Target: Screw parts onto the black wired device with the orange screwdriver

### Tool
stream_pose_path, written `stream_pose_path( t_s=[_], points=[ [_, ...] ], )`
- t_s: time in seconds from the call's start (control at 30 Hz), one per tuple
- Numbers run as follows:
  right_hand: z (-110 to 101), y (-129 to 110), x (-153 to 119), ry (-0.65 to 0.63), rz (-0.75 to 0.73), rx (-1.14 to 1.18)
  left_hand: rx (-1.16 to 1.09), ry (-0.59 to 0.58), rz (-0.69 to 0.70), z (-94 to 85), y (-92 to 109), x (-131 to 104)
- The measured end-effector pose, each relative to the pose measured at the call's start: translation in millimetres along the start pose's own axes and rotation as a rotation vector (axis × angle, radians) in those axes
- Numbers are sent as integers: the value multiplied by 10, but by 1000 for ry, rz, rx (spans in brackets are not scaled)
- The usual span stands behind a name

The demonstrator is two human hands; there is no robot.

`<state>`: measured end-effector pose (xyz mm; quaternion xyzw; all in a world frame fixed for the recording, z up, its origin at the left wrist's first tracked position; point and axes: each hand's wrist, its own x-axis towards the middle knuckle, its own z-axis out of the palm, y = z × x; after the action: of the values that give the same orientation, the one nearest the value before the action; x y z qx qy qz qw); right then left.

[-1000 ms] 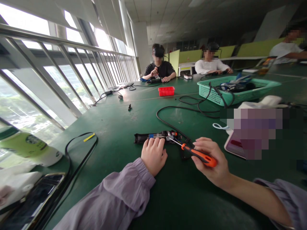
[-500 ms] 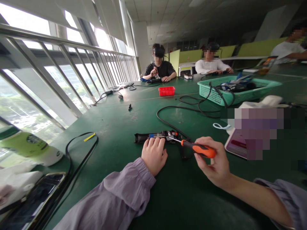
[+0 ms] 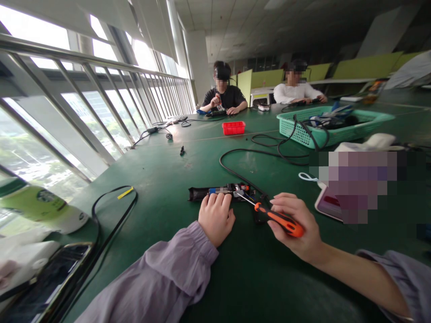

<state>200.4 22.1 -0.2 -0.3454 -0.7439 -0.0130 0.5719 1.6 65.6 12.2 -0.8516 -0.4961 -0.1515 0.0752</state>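
On the green table lies a black elongated device point(image 3: 199, 193) with its inner parts and wires exposed at the right end. My left hand point(image 3: 216, 219) presses on its near side, fingers bent over the edge. In my right hand point(image 3: 298, 224) is an orange and black screwdriver point(image 3: 284, 222), held between thumb and fingers. Its metal tip points up and left at the exposed parts; whether it touches them is too small to tell. A black cable point(image 3: 232, 171) runs from the device's right end toward the back.
Behind the device stand a red tray point(image 3: 233, 128) and a green basket point(image 3: 286, 128) of tools and cables. A bottle point(image 3: 50, 206), phone point(image 3: 57, 278) and black strap point(image 3: 134, 199) lie left. Two people point(image 3: 225, 96) sit across the table; another is partly visible far right.
The screwdriver's handle has tipped downward, making its shaft steeper, and my right hand has shifted slightly with it. My left hand and the device have stayed put. The far-right person has moved.
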Motion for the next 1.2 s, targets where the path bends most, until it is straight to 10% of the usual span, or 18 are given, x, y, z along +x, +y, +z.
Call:
stream_pose_path(
  t_s=[1.2],
  points=[
    [9,-13,12,57,85,70,40,17,-6,5,18,-16]
  ],
)
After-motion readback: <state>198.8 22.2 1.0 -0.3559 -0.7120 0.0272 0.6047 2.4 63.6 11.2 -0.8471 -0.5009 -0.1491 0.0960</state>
